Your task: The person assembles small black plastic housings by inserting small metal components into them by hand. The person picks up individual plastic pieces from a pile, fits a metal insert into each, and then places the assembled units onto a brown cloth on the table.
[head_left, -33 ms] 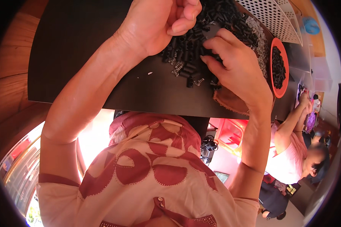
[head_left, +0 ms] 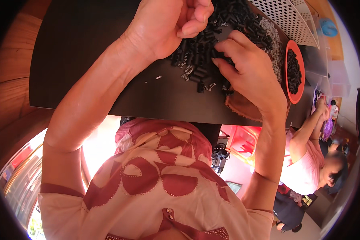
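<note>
My left hand (head_left: 166, 30) is at the upper edge of the picture, palm turned partly up. Its fingers curl inward; whatever they may hold is out of sight. A heap of short black tubes (head_left: 200, 52) lies on the dark table, mixed with small metal springs (head_left: 187, 72). Over the heap's right side hangs my right hand (head_left: 250, 66). Its fingers are bent, with thumb and forefinger apart, and nothing shows held between them. A round grey disc (head_left: 223, 33) lies among the tubes by the right fingertips. Under my right wrist is a brown piece with a frayed edge (head_left: 244, 107).
On the right stands an orange bowl (head_left: 303, 72) of small black pieces. A pile of silvery springs (head_left: 274, 44) lies beside a white perforated basket (head_left: 286, 18). White scraps (head_left: 158, 77) dot the table (head_left: 84, 60). Another person (head_left: 308, 160) sits at the right.
</note>
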A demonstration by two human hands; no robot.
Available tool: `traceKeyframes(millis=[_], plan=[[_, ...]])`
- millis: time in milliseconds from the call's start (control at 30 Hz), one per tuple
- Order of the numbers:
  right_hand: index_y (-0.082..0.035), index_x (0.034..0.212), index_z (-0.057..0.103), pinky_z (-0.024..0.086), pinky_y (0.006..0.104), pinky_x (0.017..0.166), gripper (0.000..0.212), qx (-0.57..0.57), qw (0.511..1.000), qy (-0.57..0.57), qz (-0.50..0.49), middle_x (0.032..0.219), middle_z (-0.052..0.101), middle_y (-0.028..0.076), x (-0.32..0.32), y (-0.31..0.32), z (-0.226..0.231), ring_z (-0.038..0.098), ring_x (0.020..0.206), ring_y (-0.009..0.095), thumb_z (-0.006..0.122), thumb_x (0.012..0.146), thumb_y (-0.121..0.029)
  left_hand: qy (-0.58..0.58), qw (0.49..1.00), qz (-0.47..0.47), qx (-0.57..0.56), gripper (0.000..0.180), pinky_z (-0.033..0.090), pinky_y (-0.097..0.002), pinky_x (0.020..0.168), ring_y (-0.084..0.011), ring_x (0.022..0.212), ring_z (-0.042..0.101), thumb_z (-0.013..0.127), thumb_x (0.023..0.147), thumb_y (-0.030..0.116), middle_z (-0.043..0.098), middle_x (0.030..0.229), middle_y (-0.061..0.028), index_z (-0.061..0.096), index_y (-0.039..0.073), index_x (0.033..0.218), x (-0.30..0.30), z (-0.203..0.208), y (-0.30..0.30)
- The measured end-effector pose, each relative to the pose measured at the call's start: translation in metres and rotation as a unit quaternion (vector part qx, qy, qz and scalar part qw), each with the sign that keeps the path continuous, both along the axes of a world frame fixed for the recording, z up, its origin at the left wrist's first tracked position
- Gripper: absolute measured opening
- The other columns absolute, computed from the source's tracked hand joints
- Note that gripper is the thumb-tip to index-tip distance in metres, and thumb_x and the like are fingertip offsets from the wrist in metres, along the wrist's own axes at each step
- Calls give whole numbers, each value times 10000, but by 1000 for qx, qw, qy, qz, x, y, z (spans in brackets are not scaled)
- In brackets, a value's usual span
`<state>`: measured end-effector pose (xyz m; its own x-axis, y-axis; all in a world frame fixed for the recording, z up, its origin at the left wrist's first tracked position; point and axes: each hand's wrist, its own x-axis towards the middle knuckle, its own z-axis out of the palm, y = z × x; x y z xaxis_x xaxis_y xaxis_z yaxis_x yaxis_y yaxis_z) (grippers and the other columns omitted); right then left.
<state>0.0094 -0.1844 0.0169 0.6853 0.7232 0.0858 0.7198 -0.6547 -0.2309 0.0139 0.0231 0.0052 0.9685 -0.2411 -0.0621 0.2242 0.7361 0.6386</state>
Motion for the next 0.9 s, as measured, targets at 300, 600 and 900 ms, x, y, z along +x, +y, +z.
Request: traceKeyframes(millis=[300,600,900], plan=[[-47,866,602,510,409,592,123,30,999,-36,-22,860,540,79,-4,-1,-8,622,739,298,681,806,-120,13,999,-42,-4,447,312,-240,422,-141,462,419,433,1032,400,513,621,-50,544,78,743,-2,-2,-3],[-44,886,605,458,331,528,150,191,981,-19,-23,807,548,59,-5,-2,-8,571,612,223,710,780,-31,0,999,-30,22,424,309,-232,420,-131,465,426,457,1030,377,520,618,-47,559,72,755,0,2,0],[-16,954,633,328,198,508,179,385,922,-7,-44,807,537,26,-18,-5,-3,423,583,54,708,805,49,-114,959,-133,225,408,289,-180,389,-40,429,446,557,986,408,555,605,2,607,70,763,-15,-4,-14]])
